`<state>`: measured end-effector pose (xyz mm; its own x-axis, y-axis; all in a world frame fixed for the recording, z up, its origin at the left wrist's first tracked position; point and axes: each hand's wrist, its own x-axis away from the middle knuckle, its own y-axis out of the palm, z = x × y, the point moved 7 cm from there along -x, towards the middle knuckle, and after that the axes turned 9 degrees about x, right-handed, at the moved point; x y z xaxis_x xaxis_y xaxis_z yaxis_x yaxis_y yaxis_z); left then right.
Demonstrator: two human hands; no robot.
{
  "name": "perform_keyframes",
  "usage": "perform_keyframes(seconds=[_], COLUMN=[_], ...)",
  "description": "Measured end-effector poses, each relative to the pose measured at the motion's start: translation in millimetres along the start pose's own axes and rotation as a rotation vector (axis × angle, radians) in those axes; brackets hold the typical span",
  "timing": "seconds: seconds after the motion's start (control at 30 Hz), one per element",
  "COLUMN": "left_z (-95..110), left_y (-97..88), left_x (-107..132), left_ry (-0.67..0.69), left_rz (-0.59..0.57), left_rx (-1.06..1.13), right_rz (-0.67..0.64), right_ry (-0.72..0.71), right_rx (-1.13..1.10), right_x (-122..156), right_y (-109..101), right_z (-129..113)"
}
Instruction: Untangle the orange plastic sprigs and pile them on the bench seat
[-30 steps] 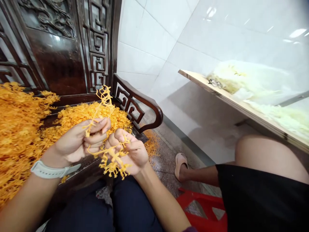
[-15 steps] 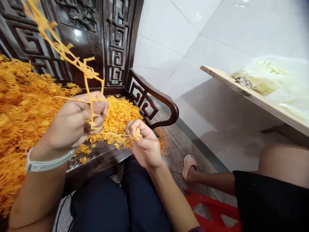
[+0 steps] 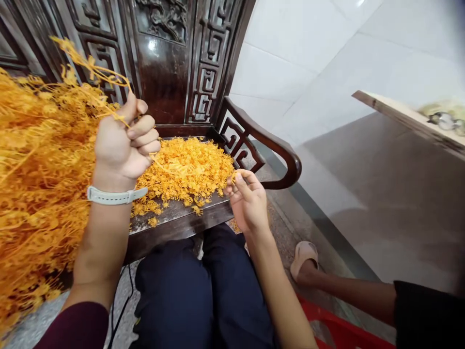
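Note:
My left hand (image 3: pixel 123 143) is raised over the bench seat, closed around a thin orange plastic-looking strand (image 3: pixel 95 69) with small branching bits. The strand's free end trails up and to the left. To the right, my right hand (image 3: pixel 252 206) pinches a small orange piece (image 3: pixel 236 175) between thumb and fingertips, near the bench's armrest. Its exact shape is partly hidden by the fingers. Between and behind the hands lies a heap of small orange spidery pieces (image 3: pixel 192 165). A much larger mass of tangled orange strands (image 3: pixel 39 174) rises at the left.
The dark carved wooden bench has a front edge (image 3: pixel 174 228) before my knees and a curved armrest (image 3: pixel 279 152) at right. A wooden board (image 3: pixel 403 116) juts in at upper right. Another person's leg (image 3: pixel 348 288) and a red stool (image 3: pixel 337 325) are at lower right.
My hands have moved apart, the left turning upright and lifting. The thin length stretched between them no longer shows clearly. The view has shifted left, so things appear farther right.

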<state>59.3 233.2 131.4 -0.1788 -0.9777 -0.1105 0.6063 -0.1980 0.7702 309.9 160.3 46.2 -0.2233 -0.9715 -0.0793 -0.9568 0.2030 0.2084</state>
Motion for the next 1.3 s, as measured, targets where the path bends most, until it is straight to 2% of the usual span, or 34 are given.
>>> perform_keyframes(seconds=[0.13,0.27,0.47,0.53,0.63,0.7,0.77,0.87,1.0,1.17,1.3], left_z=[-24,-53,-80,-86,-88,-86,-84,-83,-79,-76,-91], left_y=[18.1,30.4,37.7,38.4,40.4,40.5,39.6,38.3,33.5,35.5,45.6], left_x=[3,6,7,5,3,3,3,4,1,2,10], left_ry=[-0.045,-0.103,0.018,-0.027,-0.147,-0.226,-0.296,-0.367,-0.356,-0.297,-0.298], left_rz=[-0.085,-0.165,-0.156,-0.207,-0.308,-0.318,-0.28,-0.213,-0.175,-0.245,-0.3], left_rx=[-0.118,-0.196,-0.505,-0.424,-0.182,-0.094,-0.044,0.014,0.037,0.018,-0.01], right_rz=[-0.044,-0.015,0.078,0.121,0.145,0.136,0.118,0.042,-0.165,-0.378,-0.505], right_ry=[0.087,0.099,0.036,-0.009,-0.049,-0.052,-0.035,0.048,0.156,0.168,0.128], right_rx=[-0.077,-0.038,-0.055,-0.03,0.024,0.04,0.069,0.155,0.214,0.17,0.173], right_x=[7,14,19,19,15,10,5,0,5,17,26], right_y=[6,2,-5,-10,-16,-20,-24,-23,-8,12,24], right_z=[3,-4,-12,-14,-10,-2,9,24,33,24,15])
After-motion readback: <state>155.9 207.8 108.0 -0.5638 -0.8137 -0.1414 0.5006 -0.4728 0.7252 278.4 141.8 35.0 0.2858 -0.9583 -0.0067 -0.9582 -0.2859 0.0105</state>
